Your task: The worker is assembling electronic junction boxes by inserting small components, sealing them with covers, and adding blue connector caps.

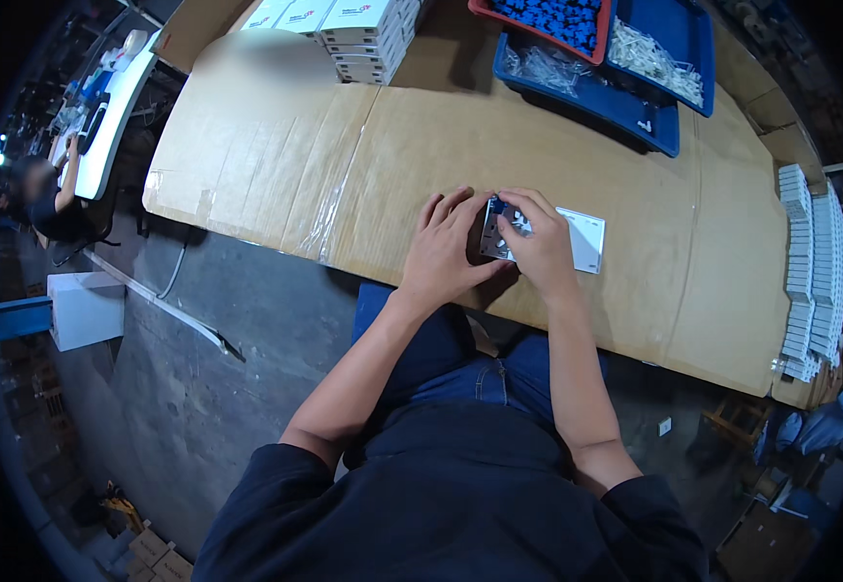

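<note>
A small, shallow white plastic housing (489,244) lies on the cardboard-covered table in front of me, with small white and dark parts inside it. My left hand (443,250) curls round its left side, fingers at the far corner and thumb along the near edge. Over the housing, my right hand (538,242) is closed in a pinch, thumb bent inward. A small dark blue piece (496,205) shows at its fingertips, in the housing's far left corner. Right beside that hand lies a flat white rectangular plate (586,241). The right hand hides much of the housing.
Beyond my hands stand a red tray (591,58) of blue pieces and blue trays (669,136) with clear and white parts. White boxes (358,39) are stacked at the back. Rows of white plates (798,281) line the right edge. Another person (48,204) sits far left.
</note>
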`<action>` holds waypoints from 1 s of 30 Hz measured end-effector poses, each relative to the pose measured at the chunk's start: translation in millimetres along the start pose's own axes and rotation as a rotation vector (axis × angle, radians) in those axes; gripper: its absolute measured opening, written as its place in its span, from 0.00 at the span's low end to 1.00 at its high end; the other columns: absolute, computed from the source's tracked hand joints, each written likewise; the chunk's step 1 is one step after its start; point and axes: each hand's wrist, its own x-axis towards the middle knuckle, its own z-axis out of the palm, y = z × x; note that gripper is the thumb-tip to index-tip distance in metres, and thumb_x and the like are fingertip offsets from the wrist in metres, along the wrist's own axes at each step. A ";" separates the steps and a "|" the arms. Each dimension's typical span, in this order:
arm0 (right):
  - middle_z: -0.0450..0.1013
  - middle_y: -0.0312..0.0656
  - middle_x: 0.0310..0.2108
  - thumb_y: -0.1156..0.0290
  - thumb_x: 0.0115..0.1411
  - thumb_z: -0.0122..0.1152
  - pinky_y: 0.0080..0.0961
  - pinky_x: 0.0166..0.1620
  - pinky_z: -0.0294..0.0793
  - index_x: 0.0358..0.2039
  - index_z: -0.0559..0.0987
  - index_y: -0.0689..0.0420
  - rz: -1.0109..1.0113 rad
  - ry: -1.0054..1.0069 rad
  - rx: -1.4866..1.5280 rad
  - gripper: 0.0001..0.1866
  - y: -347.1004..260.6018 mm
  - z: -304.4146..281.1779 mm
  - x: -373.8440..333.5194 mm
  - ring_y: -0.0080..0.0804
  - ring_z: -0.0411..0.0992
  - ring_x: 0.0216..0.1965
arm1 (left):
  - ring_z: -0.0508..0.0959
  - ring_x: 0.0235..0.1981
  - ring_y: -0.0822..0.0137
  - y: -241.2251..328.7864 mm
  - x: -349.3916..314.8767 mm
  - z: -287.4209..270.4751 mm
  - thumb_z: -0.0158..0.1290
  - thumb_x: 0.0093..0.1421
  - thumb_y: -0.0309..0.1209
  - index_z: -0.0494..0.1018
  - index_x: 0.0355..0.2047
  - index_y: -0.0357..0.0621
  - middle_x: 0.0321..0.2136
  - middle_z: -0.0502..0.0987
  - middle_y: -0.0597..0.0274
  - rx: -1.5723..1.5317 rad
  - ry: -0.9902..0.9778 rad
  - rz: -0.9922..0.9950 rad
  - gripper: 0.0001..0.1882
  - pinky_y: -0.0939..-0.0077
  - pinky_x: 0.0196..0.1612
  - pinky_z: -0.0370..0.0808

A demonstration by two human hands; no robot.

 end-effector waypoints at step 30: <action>0.82 0.46 0.49 0.80 0.56 0.70 0.39 0.69 0.70 0.46 0.83 0.63 0.059 -0.043 0.031 0.16 3.0 -1.5 4.7 0.45 0.80 0.50 | 0.64 0.71 0.51 -1.4 7.1 -1.5 0.69 0.51 0.51 0.64 0.69 0.48 0.62 0.74 0.56 -0.004 -0.027 -0.008 0.48 0.49 0.76 0.52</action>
